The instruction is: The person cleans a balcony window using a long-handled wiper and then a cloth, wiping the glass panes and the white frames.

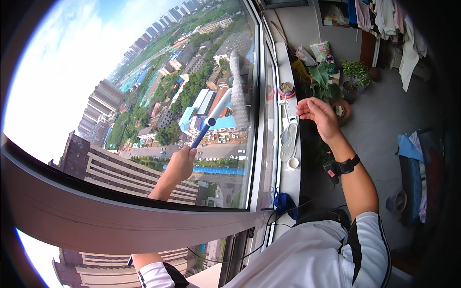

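Observation:
Outside the window pane (162, 108), my left hand (182, 163) is closed around the blue handle of a window squeegee-type washer (218, 106). Its grey fluffy pad (238, 93) lies along the outer side of the glass near the frame. My left arm reaches out past the window frame and is partly hidden by it. Indoors, my right hand (318, 117) is raised beside the sill with nothing in it, fingers apart and slightly curled. A black strap with a small device (340, 168) is around my right wrist.
On the sill (290, 183) stand a pair of grey slippers (289, 142), a white cup (292, 163), a red-rimmed pot (286, 90) and a blue cloth (284, 205). Potted plants (354, 73) are on the floor. Laundry (387, 18) hangs at upper right. Black cables (268, 226) cross the sill near my body.

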A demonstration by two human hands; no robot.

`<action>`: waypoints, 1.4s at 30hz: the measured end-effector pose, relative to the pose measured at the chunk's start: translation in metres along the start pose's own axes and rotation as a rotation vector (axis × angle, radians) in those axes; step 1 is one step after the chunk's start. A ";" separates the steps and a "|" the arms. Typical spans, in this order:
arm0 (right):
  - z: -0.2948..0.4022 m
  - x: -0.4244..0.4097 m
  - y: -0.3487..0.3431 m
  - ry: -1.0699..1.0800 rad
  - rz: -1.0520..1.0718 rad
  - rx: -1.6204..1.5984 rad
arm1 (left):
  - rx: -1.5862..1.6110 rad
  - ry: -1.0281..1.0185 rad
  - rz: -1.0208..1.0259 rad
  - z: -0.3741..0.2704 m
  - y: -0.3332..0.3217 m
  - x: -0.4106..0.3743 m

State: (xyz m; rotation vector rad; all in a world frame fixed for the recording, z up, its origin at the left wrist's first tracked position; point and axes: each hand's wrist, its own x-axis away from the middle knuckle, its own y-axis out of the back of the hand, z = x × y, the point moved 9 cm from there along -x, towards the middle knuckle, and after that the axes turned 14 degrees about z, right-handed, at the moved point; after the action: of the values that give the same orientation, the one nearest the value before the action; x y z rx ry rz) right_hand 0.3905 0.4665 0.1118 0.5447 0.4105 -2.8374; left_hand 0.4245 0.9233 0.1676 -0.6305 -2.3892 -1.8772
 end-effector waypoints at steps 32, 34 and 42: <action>0.035 0.007 -0.082 0.038 0.231 0.030 | 0.699 -0.231 -0.718 0.116 0.106 0.130; 0.043 0.006 -0.102 0.056 0.314 -0.042 | 0.738 -0.285 -0.877 0.148 0.119 0.210; 0.061 0.005 -0.097 0.088 0.412 -0.076 | 0.120 0.627 -1.440 0.094 0.189 0.429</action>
State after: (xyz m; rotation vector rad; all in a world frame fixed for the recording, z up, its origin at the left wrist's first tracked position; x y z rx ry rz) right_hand 0.3399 0.5372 0.1864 0.6552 0.3704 -2.4019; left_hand 0.1151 1.1709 0.4349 1.8351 -2.4452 -1.5843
